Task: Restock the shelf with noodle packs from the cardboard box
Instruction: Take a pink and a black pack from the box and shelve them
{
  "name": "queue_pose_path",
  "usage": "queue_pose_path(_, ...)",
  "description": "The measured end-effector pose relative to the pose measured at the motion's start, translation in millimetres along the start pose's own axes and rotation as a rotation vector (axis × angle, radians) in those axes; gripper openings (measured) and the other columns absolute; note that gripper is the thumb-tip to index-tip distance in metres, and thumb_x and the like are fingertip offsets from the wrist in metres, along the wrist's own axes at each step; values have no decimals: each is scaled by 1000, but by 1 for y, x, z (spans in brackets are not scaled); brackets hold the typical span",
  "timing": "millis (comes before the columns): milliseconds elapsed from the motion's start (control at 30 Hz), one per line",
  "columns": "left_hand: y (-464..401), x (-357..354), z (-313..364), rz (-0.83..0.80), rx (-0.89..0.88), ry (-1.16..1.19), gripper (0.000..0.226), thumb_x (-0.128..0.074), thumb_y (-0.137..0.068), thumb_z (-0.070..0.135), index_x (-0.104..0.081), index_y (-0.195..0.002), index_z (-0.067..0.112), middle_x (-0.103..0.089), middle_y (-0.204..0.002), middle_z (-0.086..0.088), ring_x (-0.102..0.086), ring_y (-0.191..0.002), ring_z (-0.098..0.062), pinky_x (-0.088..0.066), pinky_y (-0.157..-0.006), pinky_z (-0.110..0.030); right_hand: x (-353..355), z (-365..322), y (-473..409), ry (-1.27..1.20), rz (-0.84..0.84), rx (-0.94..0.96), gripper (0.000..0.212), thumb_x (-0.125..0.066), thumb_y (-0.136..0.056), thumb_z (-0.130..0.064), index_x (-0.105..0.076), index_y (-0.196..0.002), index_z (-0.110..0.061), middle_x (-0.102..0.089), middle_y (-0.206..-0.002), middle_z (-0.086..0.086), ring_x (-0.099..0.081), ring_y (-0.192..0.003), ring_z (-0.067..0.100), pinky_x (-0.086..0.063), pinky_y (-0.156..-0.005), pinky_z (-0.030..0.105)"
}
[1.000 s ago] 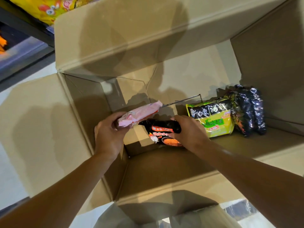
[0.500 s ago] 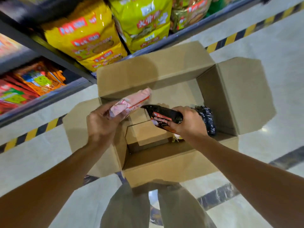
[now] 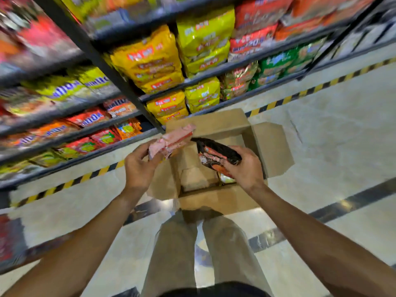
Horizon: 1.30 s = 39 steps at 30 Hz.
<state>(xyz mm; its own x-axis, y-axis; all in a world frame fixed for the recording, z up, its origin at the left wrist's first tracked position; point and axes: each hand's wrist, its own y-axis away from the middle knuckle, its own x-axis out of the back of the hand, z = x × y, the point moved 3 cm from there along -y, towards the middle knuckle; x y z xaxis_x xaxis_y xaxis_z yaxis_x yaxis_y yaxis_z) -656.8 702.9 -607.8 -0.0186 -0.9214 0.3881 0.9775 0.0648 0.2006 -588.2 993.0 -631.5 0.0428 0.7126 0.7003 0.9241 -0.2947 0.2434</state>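
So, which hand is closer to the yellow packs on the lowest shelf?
Left. The left hand holds the pink pack just below the yellow packs; the right hand is farther right, over the box.

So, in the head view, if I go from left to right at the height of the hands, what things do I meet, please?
left hand → pink noodle pack → black noodle pack → right hand → right flap of the cardboard box
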Motion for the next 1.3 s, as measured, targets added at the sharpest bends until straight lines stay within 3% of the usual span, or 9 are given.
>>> queue_pose_path(200,42,54,76,78,-38,35,31,-78,-84,12,-73,-114,12,-75,-105,-3,-68,-93,-13,-56,-88,-46,75,-70,28,-112,102,67,39,-81,-75,-35,-71,-111,-22,-70,-102,-3,-65,-98,17,-55,-85,38)
queue_pose_path(400,65,103,156,144,-201,21,36,-80,-79,13,-73,-105,37,-75,-105,14,-69,-100,-8,-56,-87,-33,129,-136,30,-232,141,221,35,-82,-79,-29,-70,-111,-29,-64,-99,-18,-63,-96,7,-55,-84,31)
queue_pose_path(567,78,148,190,244,-225,44,32,-81,-79,9,-74,-110,18,-75,-105,12,-68,-102,-7,-54,-89,-25,136,-191,20,-283,90,375,37,-82,-77,-34,-68,-112,-34,-66,-102,-18,-64,-99,9,-56,-85,42)
queue_pose_path(700,103,197,214,340,-263,78,26,-77,-84,8,-73,-109,15,-76,-98,11,-69,-97,-5,-51,-80,-12,137,-250,31,-312,87,506,38,-84,-77,-29,-69,-112,-31,-68,-105,-14,-64,-101,12,-54,-89,42)
queue_pose_path(867,129,278,225,470,-321,67,18,-77,-83,14,-73,-95,27,-73,-88,21,-66,-89,5,-47,-75,-11,126,-333,58,-336,28,631,38,-84,-77,-33,-66,-109,-40,-67,-107,-17,-63,-102,6,-54,-90,38)
queue_pose_path(933,140,315,229,518,-388,52,32,-76,-83,9,-67,-79,40,-69,-75,25,-63,-76,9,-43,-67,-8,120,-371,75,-330,33,679,38,-84,-77,-32,-65,-109,-41,-66,-109,-19,-62,-104,4,-53,-92,35)
queue_pose_path(1000,149,355,228,543,-437,47,39,-74,-84,5,-62,-71,40,-64,-65,26,-56,-64,9,-39,-59,-7,110,-409,94,-334,46,733,37,-84,-78,-31,-66,-109,-41,-67,-109,-21,-62,-105,3,-53,-92,33)
queue_pose_path(1167,172,463,208,596,-499,93,31,-74,-86,8,-68,-82,38,-70,-79,18,-60,-72,6,-44,-63,-11,70,-496,143,-351,57,802,38,-83,-77,-35,-68,-112,-35,-70,-106,-15,-65,-101,7,-54,-90,36)
queue_pose_path(1300,185,535,205,617,-543,121,34,-74,-85,12,-70,-92,46,-74,-92,18,-67,-87,2,-50,-71,-13,49,-561,186,-361,152,890,42,-84,-75,-33,-61,-107,-48,-66,-106,-24,-62,-101,-4,-49,-87,15)
